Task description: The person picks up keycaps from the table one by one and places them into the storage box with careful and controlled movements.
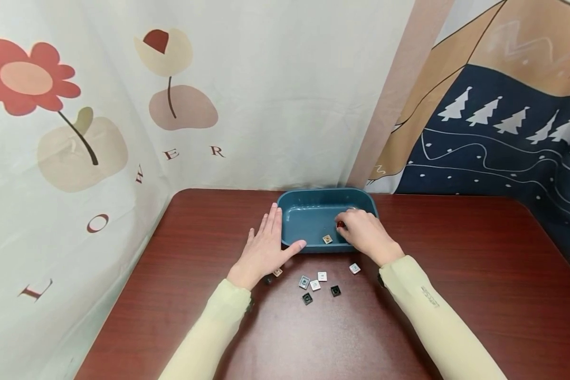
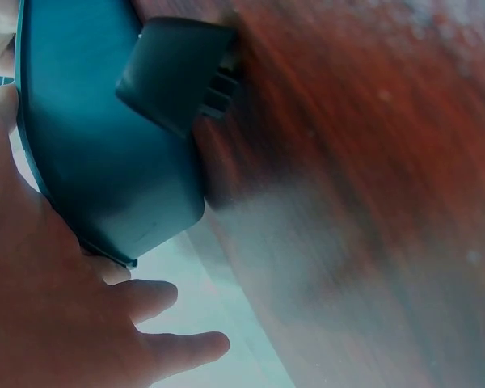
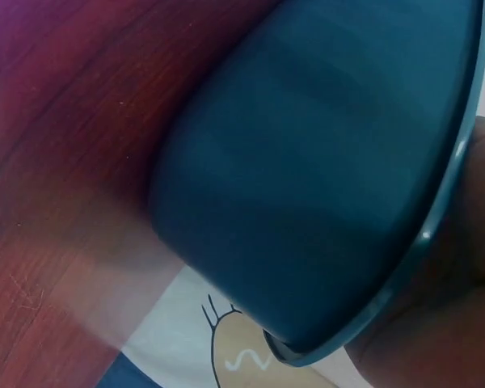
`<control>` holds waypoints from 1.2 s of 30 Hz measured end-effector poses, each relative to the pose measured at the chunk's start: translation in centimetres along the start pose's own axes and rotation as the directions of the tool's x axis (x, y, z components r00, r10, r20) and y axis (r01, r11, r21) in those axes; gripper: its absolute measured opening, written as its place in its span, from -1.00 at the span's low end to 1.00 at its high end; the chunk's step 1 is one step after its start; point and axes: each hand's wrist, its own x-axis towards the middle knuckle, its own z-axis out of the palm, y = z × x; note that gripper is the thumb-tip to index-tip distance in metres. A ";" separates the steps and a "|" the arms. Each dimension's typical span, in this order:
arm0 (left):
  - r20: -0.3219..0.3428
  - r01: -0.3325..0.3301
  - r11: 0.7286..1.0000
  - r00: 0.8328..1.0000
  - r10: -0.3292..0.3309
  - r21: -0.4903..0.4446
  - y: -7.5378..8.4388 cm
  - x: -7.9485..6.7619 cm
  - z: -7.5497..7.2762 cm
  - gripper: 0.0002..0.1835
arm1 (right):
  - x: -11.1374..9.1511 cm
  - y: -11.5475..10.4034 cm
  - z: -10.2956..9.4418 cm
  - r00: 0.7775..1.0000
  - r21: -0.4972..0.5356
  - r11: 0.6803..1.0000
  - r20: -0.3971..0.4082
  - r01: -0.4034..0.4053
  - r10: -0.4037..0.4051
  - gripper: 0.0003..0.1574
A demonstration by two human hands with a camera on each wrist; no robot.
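A blue-green plastic basin stands at the back of the table. My left hand rests on its left rim and near corner, with straight, spread fingers. Over the basin's right part, my right hand pinches a small red keycap, mostly covered by the fingers. A cream keycap lies inside the basin. Beneath my left wrist sits a dark keycap, large and close in the left wrist view, beside an orange-tan keycap. In the right wrist view, the basin's wall hides my fingertips.
Several loose keycaps lie in front of the basin: a white keycap to the right, a grey keycap in the middle, a black keycap nearer me. The reddish-brown table meets a printed curtain behind.
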 end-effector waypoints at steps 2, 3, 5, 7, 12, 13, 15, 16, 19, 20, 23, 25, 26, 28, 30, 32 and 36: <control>-0.003 -0.003 1.000 1.000 0.003 0.001 0.0 0.0 0.0 0.20 | 0.2 0.1 0.1 1.000 -0.006 1.000 0.022 -0.007 0.007 -0.76; -0.002 -0.003 1.000 1.000 0.003 0.003 0.0 0.0 0.0 0.20 | 0.3 0.2 0.1 0.999 -0.008 1.000 0.032 -0.010 0.010 -0.76; 0.000 -0.003 1.000 1.000 0.003 0.006 0.0 0.0 0.0 0.20 | 0.4 0.2 0.1 0.999 -0.010 1.000 0.046 -0.014 0.014 -0.74; 0.003 -0.003 1.000 1.000 0.003 0.006 0.0 0.0 0.1 0.20 | 0.5 0.3 0.2 0.998 -0.005 1.000 0.054 -0.019 0.020 -0.71; 0.007 -0.003 1.000 1.000 0.003 0.009 0.0 0.1 0.2 0.20 | -0.2 0.1 -0.1 1.000 0.017 0.999 0.013 -0.028 0.027 -0.62; 0.007 -0.003 1.000 1.000 0.003 0.010 0.0 0.1 0.2 0.20 | -0.4 0.0 -0.2 1.000 0.029 0.999 -0.001 -0.028 0.028 -0.59; 0.007 -0.004 1.000 1.000 0.003 0.014 0.0 0.0 0.2 0.20 | -0.9 -0.2 -0.4 0.999 0.058 0.998 -0.028 -0.019 0.020 -0.53; 0.008 -0.005 1.000 1.000 0.005 0.016 0.0 0.0 0.2 0.20 | -1.2 -0.3 -0.5 0.999 0.071 0.997 -0.040 -0.011 0.014 -0.49; 0.010 -0.008 1.000 1.000 0.007 0.020 0.0 0.0 0.1 0.20 | -2.2 -0.6 -0.9 0.997 0.105 0.994 -0.081 0.016 -0.007 -0.39; 0.009 -0.009 1.000 1.000 0.008 0.021 0.0 0.0 0.0 0.20 | -2.6 -0.8 -1.0 0.995 0.109 0.994 -0.094 0.027 -0.017 -0.37; 0.010 -0.008 1.000 1.000 0.007 0.022 0.0 0.0 0.0 0.20 | -3.7 -1.2 -1.3 0.991 0.103 0.993 -0.128 0.052 -0.038 -0.32; 0.010 -0.007 1.000 1.000 0.007 0.020 0.0 0.0 0.0 0.20 | -4.4 -1.4 -1.4 0.988 0.092 0.993 -0.144 0.070 -0.057 -0.29; 0.011 -0.007 1.000 1.000 0.006 0.020 0.0 0.0 0.0 0.20 | -4.8 -1.4 -1.4 0.986 0.086 0.993 -0.151 0.081 -0.068 -0.28; 0.013 -0.006 1.000 1.000 0.005 0.020 0.0 0.1 0.0 0.20 | -5.5 -1.4 -1.4 0.981 0.075 0.991 -0.170 0.111 -0.097 -0.27; 0.014 -0.005 1.000 1.000 0.005 0.018 0.0 0.1 0.0 0.20 | -6.2 -1.4 -1.4 0.973 0.070 0.987 -0.191 0.147 -0.131 -0.26; 0.011 -0.004 1.000 1.000 0.004 0.017 0.0 0.1 0.1 0.20 | -6.8 -1.3 -1.3 0.964 0.064 0.981 -0.210 0.183 -0.166 -0.25; -0.001 -0.004 1.000 1.000 0.004 0.009 0.0 0.1 0.1 0.19 | -7.9 -1.3 -1.0 0.944 0.055 0.966 -0.235 0.251 -0.232 -0.23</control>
